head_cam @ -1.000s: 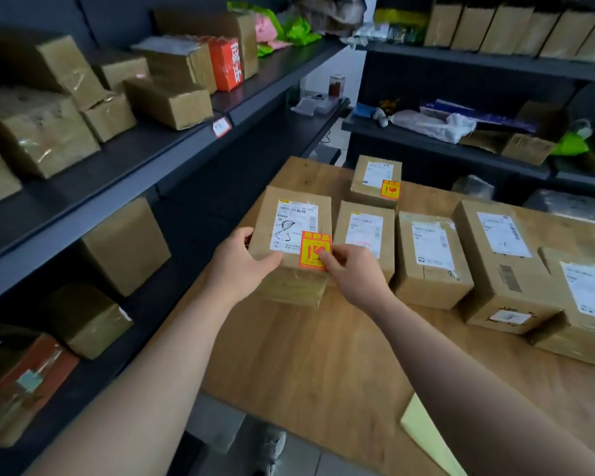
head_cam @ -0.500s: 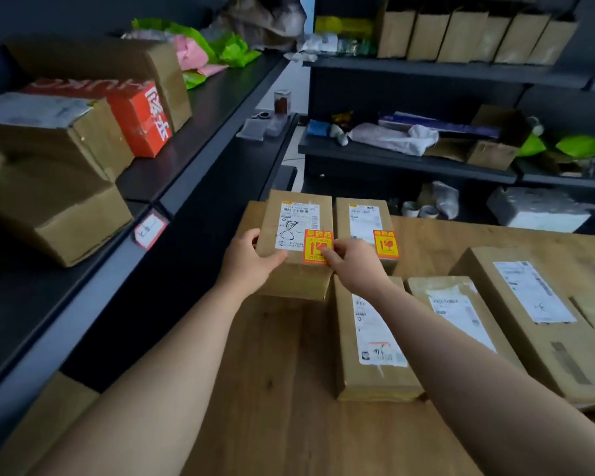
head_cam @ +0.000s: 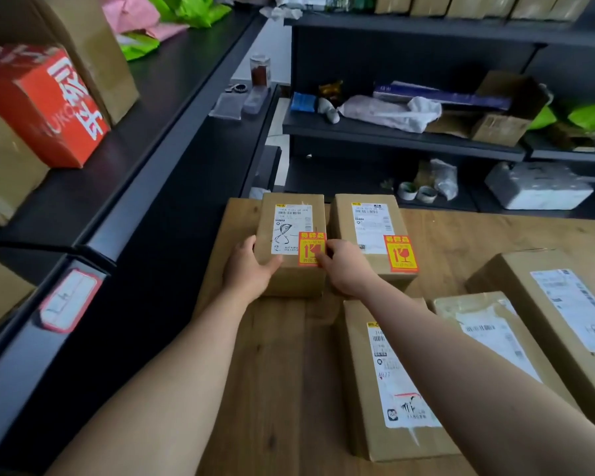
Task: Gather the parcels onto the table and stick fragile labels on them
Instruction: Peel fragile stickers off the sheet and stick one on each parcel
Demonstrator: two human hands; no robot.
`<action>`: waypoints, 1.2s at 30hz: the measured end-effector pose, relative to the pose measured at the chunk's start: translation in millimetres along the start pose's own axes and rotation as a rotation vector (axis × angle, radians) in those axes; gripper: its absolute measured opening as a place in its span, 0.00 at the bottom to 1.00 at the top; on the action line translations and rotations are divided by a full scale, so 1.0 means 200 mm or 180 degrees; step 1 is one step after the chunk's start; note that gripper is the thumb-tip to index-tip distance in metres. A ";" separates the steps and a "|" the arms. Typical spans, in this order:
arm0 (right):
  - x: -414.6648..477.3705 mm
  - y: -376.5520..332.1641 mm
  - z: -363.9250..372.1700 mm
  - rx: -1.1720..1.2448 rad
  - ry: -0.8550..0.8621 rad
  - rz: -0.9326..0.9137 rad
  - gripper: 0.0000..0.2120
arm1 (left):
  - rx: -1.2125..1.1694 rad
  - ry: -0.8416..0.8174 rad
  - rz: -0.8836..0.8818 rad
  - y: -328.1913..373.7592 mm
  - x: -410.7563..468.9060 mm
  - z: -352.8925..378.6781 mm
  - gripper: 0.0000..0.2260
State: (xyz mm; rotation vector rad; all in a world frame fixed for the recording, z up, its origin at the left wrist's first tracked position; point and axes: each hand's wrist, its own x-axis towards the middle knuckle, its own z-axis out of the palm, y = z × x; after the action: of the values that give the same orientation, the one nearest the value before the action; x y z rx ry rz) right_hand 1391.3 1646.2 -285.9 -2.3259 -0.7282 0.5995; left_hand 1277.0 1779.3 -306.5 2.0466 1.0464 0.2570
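Parcels sit across the wooden bench (head_cam: 289,372), and the one you're working on, the small brown carton (head_cam: 291,242), stands at the far left corner. Your left hand (head_cam: 251,269) is clamped on its near left edge, thumb lying over the top face and palm against the side. Your right hand (head_cam: 344,266) is at its right edge, fingertips (head_cam: 318,257) pressed flat together on the fragile label (head_cam: 311,249), pinning it to the top of the carton.

That label is a glossy square, red border around a yellow centre, and it sits at the near right corner of the carton, its edge overlapping the white shipping slip (head_cam: 291,228). The slip is matte paper with barcodes and a black hand-drawn scrawl.

Just beside it on the right stands a second carton (head_cam: 368,242), same plain cardboard, same boxy shape, with its own red-and-yellow sticker (head_cam: 400,254) on the near right corner. Closer to you, under your right forearm, a longer carton (head_cam: 392,389) lies flat with a creased white slip. To its right lie two more taped boxes (head_cam: 495,331).

The bench shows warm grain in long planks. On your left runs a dark metal shelf (head_cam: 145,132) carrying a red printed box (head_cam: 49,101) and plain cardboard.
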 end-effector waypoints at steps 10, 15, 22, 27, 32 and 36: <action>-0.04 -0.02 0.02 -0.0329 0.0077 -0.0106 0.10 | 0.0620 0.0188 0.0338 0.02 -0.03 0.02 0.28; -0.26 -0.09 -0.10 -0.0869 0.0302 -0.0471 0.13 | 0.1189 0.0392 0.1141 0.14 -0.16 -0.05 0.19; -0.70 0.02 -0.30 -0.1548 0.0463 -0.0663 0.23 | 0.1589 0.0540 0.1978 0.28 -0.63 -0.05 0.23; -1.00 0.34 -0.29 -0.1803 0.0329 -0.0261 0.30 | 0.1691 -0.0077 0.2016 0.21 -0.96 0.13 0.27; -1.18 0.55 -0.21 -0.1704 0.0194 -0.0081 0.19 | 0.1197 -0.1018 0.1198 0.10 -1.12 0.36 0.35; -1.26 0.60 -0.14 -0.1732 0.0288 -0.0131 0.17 | 0.0773 -0.1115 0.0972 0.08 -1.23 0.42 0.36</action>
State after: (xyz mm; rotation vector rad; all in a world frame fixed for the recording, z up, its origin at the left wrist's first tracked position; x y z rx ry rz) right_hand 1260.8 1398.2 -290.0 -2.7990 -0.9885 0.2954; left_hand 1170.5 1541.5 -308.4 2.3613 0.5711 -0.0804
